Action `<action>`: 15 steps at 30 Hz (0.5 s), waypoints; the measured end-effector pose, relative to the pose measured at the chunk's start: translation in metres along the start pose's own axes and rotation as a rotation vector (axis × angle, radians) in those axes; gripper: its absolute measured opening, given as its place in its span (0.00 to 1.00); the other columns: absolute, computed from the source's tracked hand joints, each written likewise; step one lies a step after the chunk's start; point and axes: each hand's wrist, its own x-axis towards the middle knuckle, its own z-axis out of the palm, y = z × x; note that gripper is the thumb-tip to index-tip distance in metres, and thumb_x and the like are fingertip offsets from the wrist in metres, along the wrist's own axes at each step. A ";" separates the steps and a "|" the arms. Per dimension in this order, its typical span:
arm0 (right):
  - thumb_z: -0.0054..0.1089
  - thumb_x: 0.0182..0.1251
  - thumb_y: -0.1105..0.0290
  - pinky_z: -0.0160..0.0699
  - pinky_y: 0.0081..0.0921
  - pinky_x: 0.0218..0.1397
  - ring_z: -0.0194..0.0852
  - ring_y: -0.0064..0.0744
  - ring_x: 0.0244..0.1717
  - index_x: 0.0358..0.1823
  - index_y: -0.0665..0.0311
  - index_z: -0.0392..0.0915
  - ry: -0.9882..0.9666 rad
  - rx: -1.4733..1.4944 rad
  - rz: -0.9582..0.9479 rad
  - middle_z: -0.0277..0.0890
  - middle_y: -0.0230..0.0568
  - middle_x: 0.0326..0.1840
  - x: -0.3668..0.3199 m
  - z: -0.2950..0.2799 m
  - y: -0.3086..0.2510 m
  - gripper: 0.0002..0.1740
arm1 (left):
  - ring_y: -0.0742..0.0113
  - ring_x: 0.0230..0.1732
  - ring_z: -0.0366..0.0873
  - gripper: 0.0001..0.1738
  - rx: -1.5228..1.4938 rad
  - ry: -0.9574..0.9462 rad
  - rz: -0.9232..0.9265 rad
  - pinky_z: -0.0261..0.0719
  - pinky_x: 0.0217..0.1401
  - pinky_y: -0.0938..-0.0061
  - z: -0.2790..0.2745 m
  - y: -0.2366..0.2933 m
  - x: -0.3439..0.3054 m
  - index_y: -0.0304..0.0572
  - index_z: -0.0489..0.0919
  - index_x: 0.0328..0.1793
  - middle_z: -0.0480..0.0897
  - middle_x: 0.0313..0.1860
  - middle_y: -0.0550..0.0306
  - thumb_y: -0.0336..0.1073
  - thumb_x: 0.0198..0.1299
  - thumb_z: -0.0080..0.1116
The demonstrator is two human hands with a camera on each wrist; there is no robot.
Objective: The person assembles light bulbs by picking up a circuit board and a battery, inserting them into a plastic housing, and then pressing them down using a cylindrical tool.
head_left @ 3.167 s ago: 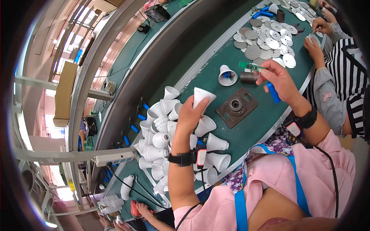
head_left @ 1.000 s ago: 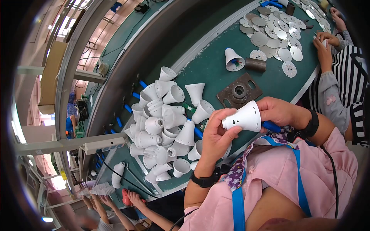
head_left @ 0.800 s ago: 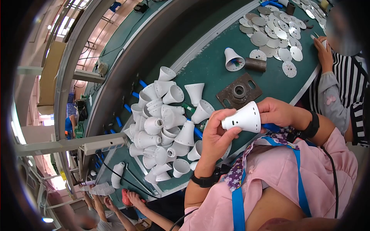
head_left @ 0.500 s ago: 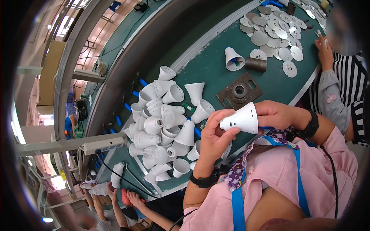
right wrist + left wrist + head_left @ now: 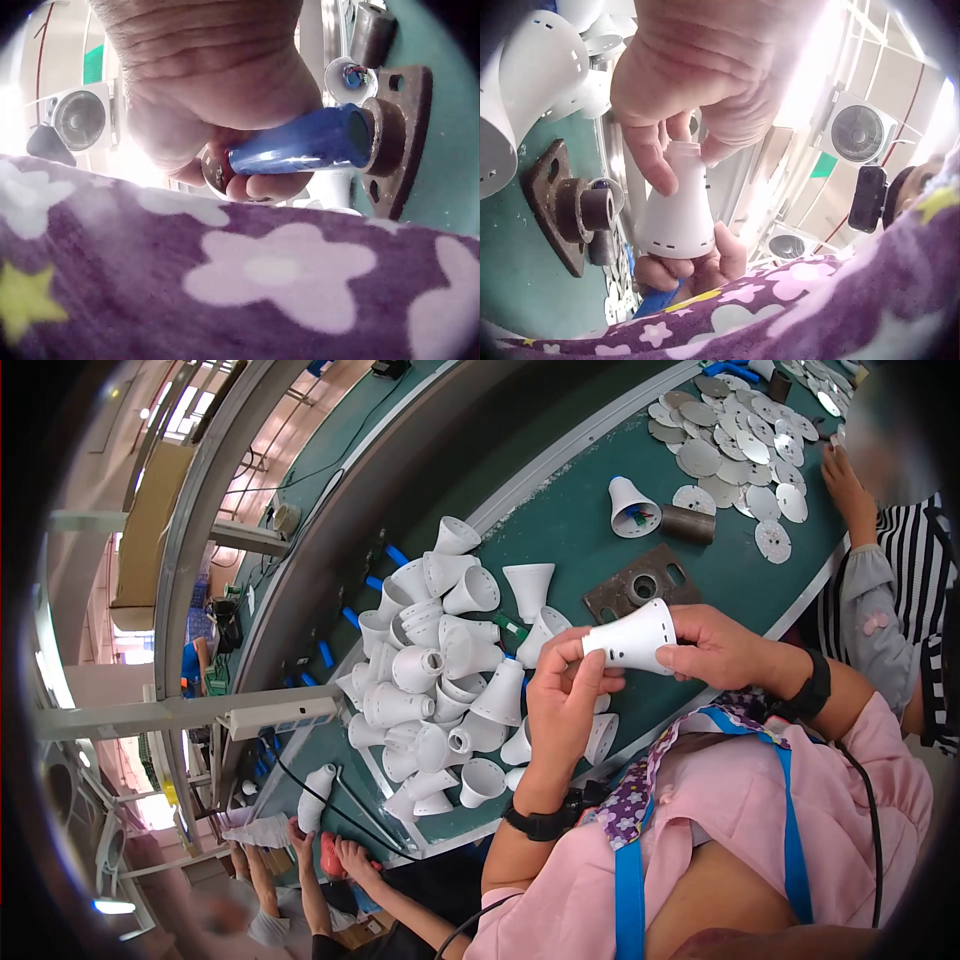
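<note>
In the head view a white cone-shaped housing (image 5: 634, 637) lies tilted between both hands. The left hand (image 5: 568, 695) pinches its narrow neck with thumb and fingers. At the wide rim is the right hand (image 5: 722, 647), its thumb on the outside. The left wrist view shows the same housing (image 5: 676, 210) with slots near its rim and fingers at both ends. In the right wrist view a blue cylinder (image 5: 300, 144) sticks out from the right hand's curled fingers (image 5: 279, 184), beside the housing's open end, whose inside is mostly hidden.
A rusty metal plate with a round socket (image 5: 620, 588) lies beyond the hands. Many white housings (image 5: 400, 705) are piled left. A dark metal tube (image 5: 688, 525), a housing with wires (image 5: 632, 510) and scattered metal discs (image 5: 745, 445) lie farther back. Another person's arm (image 5: 855, 500) is at right.
The housing, seen earlier in the left hand alone, is now held by both hands. Since half a second ago it has risen slightly, and the right thumb shows on its outside. The circuit board is out of sight.
</note>
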 end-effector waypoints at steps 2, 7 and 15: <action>0.48 0.62 0.67 0.70 0.22 0.34 0.69 0.22 0.30 0.52 0.67 0.71 0.003 -0.065 -0.034 0.72 0.36 0.37 0.004 -0.001 0.001 0.18 | 0.70 0.39 0.76 0.12 0.077 -0.014 0.076 0.81 0.40 0.76 0.002 -0.002 0.001 0.31 0.72 0.50 0.66 0.56 0.52 0.29 0.62 0.49; 0.51 0.55 0.71 0.71 0.34 0.43 0.72 0.43 0.39 0.48 0.65 0.72 -0.034 -0.598 -0.400 0.73 0.45 0.38 0.006 -0.018 0.005 0.18 | 0.72 0.38 0.76 0.09 0.025 0.009 0.170 0.79 0.42 0.76 0.006 -0.008 0.005 0.32 0.74 0.46 0.66 0.56 0.58 0.29 0.62 0.49; 0.57 0.47 0.72 0.75 0.34 0.36 0.72 0.43 0.34 0.37 0.61 0.74 0.021 -1.454 -0.108 0.71 0.44 0.35 -0.012 -0.022 -0.014 0.12 | 0.71 0.37 0.76 0.09 0.032 -0.005 0.186 0.79 0.42 0.77 0.016 -0.020 0.008 0.32 0.74 0.45 0.68 0.54 0.56 0.29 0.62 0.50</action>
